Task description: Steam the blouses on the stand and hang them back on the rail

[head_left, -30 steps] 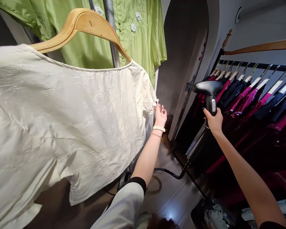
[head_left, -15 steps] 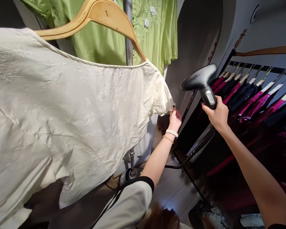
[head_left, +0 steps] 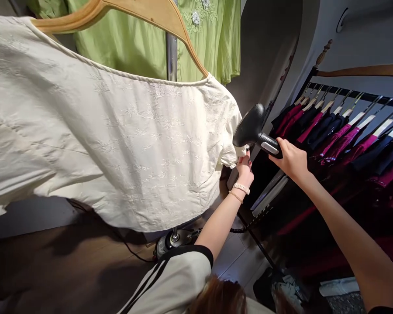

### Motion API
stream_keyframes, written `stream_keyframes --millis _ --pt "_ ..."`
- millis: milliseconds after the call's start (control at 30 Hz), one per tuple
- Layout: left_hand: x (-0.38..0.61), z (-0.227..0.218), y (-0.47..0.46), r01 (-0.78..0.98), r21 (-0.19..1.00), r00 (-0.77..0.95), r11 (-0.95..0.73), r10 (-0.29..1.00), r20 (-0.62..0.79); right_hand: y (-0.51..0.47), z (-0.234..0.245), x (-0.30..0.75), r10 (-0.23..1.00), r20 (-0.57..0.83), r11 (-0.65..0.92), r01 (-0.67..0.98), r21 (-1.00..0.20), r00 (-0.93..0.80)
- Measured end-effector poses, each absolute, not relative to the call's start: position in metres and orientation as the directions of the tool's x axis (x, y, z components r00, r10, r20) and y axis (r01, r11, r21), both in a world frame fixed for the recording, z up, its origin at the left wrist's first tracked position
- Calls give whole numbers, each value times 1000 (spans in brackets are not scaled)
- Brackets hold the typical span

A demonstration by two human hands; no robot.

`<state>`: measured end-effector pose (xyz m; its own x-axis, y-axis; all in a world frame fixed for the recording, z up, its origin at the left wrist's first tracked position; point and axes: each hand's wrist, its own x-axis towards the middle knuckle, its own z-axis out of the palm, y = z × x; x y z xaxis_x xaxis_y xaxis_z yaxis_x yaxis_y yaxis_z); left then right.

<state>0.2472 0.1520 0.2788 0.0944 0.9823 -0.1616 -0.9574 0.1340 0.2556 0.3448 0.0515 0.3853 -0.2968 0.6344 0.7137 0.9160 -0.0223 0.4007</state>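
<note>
A cream embroidered short-sleeved blouse [head_left: 118,139] hangs from a pale wooden hanger [head_left: 118,11]. My left hand [head_left: 244,168] pinches the hem of its sleeve [head_left: 235,150] from below. My right hand [head_left: 290,160] grips the handle of a black handheld garment steamer [head_left: 253,128]. The steamer's head is tilted over, its wide end close to the sleeve and apparently not touching it. A dark ribbed hose [head_left: 252,226] runs down from the steamer and partly passes behind the rack.
A green embroidered blouse [head_left: 144,43] hangs behind on a metal pole [head_left: 172,56]. The steamer's base [head_left: 173,241] stands on the wooden floor [head_left: 52,261] below the blouse. To the right, a black rack [head_left: 347,93] holds several burgundy and navy garments on hangers.
The steamer head has swung from upright to tilted, nearer the sleeve. The blouse and sleeve appear higher in view, and my left hand has shifted right with the hem.
</note>
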Motion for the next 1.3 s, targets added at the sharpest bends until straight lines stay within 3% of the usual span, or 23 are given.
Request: stream_keyframes --millis 200,367,533,600,733,867,933,1033,1133,1300 --pt "242 264 124 -891 453 -67 26 980 -188 52 387 350 644 650 32 863 503 -403" --pt "229 258 116 -890 455 -78 12 981 -178 59 394 344 599 704 24 888 459 -381" --pt "211 259 118 -873 487 -78 6 985 -153 63 396 341 682 541 145 816 560 -492" --pt "205 259 117 -865 501 -85 -15 989 -118 68 399 337 676 555 139 823 551 -485" --pt "198 262 115 -866 498 -104 -49 991 -82 78 408 334 601 703 52 897 439 -379" --pt "196 264 118 -882 466 -103 -65 993 -56 81 410 337 650 645 126 894 430 -402" --pt "193 264 121 -897 440 -85 -53 995 -53 81 410 336 641 675 138 920 367 -365" --pt "182 263 125 -941 339 -26 1 997 -74 85 413 333 538 824 112 984 141 -180" --pt "165 264 129 -982 167 82 89 996 -47 86 420 335 446 895 140 989 -41 -26" --pt "143 268 138 -989 57 134 134 991 -6 81 424 337 429 903 162 983 -87 9"
